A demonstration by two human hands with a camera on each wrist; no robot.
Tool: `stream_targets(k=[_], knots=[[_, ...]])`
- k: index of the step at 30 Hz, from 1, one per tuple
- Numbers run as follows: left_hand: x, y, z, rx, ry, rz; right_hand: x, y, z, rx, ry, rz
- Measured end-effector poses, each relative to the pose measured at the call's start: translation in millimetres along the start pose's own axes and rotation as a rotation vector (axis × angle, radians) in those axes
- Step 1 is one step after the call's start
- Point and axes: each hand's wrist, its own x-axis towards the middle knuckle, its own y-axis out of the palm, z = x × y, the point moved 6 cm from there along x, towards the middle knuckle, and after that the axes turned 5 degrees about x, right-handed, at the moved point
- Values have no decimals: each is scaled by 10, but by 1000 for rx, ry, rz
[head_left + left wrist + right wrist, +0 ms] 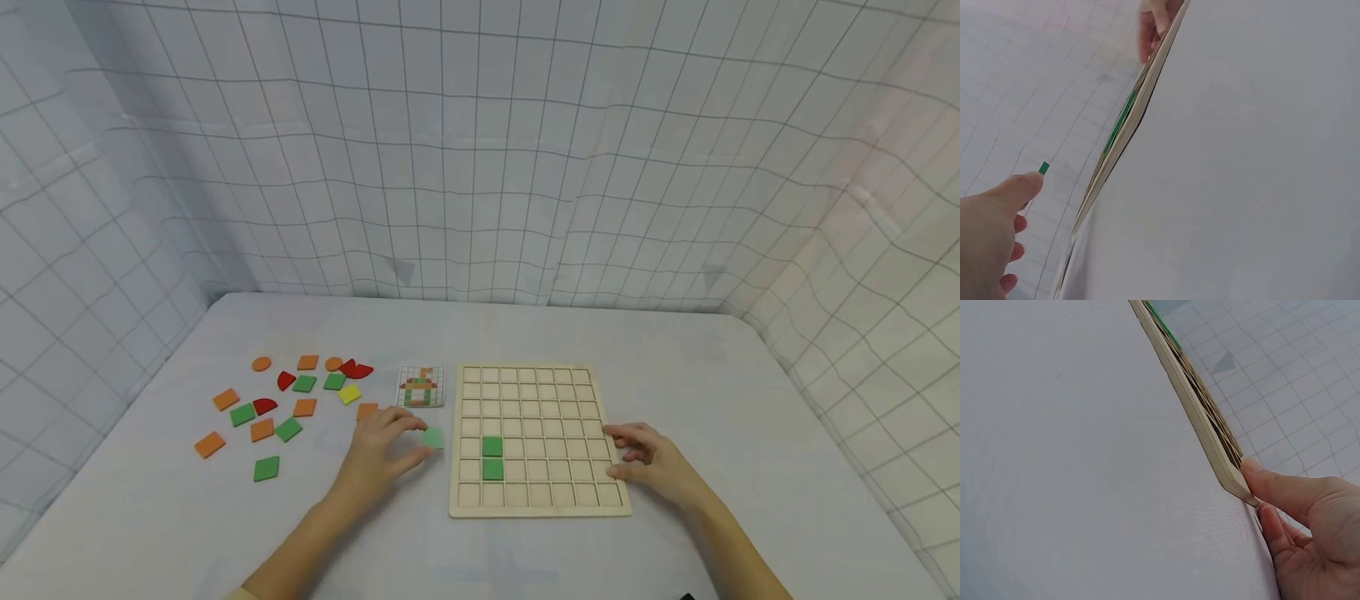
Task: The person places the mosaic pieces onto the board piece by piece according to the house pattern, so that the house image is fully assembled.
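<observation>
A pale green square tile [434,437] is pinched between the thumb and fingers of my left hand [378,450], just left of the wooden grid board [540,512]. Only a thin green edge of it shows past the thumb in the left wrist view. Two green square tiles, an upper one [492,447] and a lower one [492,470], sit in neighbouring cells of the board's second column. At the board's right edge rests my right hand [652,462], thumb and index finger apart and touching the rim. In the right wrist view that thumb [1279,484] lies against the edge near a corner.
A printed pattern card [421,387] lies beyond the left hand. Loose pieces spread over the table's left side: orange squares [210,444], green squares [266,468], red wedges [264,406], orange discs [261,364] and a yellow square [349,394]. Gridded curtains [487,167] surround the table.
</observation>
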Motion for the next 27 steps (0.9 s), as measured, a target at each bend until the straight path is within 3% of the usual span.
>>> stream_targets(k=[6, 12, 21, 27], knots=[[-46, 216, -260, -35, 36, 51, 7, -10, -15, 7, 10, 3], [-133, 387, -464, -95, 112, 95, 10, -10, -29, 16, 26, -1], [-206, 492, -551, -69, 139, 143, 9, -11, -35, 12, 30, 1], [-222, 511, -563, -61, 133, 129, 9, -9, -32, 10, 21, 8]])
